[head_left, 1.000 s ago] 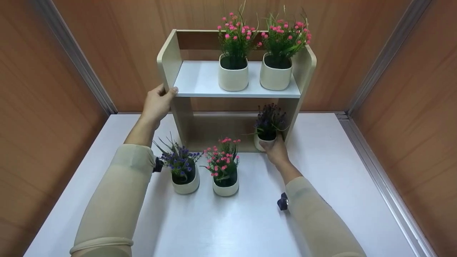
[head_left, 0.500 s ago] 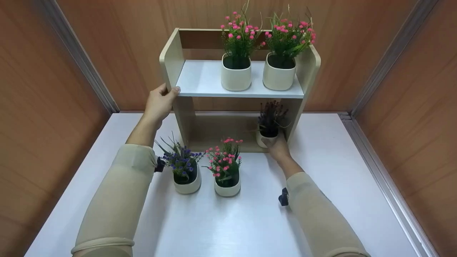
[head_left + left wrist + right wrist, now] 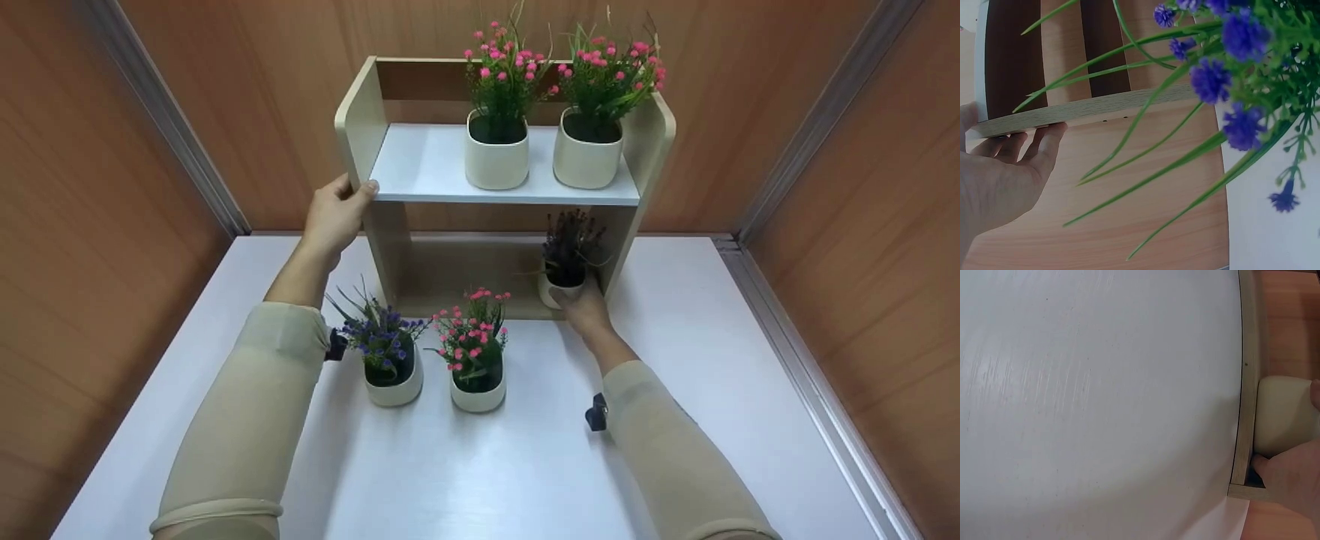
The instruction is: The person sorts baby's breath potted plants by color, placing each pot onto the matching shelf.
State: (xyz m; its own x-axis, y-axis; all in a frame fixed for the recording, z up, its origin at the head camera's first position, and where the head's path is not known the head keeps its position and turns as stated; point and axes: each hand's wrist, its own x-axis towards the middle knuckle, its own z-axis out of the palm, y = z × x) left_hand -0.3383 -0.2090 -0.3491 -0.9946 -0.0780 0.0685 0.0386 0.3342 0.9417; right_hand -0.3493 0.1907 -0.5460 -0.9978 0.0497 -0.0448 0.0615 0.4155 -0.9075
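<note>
At half past four on the two-tier shelf unit (image 3: 502, 199), taken from its centre in the head view, a dark-flowered potted plant (image 3: 568, 259) stands over the lower shelf (image 3: 469, 274). The right hand (image 3: 589, 307) grasps its cream pot (image 3: 1283, 413); full contact between base and board cannot be confirmed. The left hand (image 3: 337, 217), near nine o'clock, pinches the side panel (image 3: 360, 124) beside the upper shelf (image 3: 420, 169).

Sound handling, as judged here, calls for an upright pot, a low grip away from the foliage, and steady counter-pressure from the left hand, since two pink-flowered plants (image 3: 499, 120) (image 3: 592, 116) load the tier above toward twelve and two o'clock. Clearance is least toward three o'clock, where the fingers lie close to the opposite panel (image 3: 651, 139); they should loosen only once the base sits flat. Arm movements should also spare the blue-purple plant (image 3: 386, 352) at seven o'clock, whose leaves cross the left wrist view, and the pink-flowered one (image 3: 476, 352) at six, both on the white table (image 3: 525, 457).
</note>
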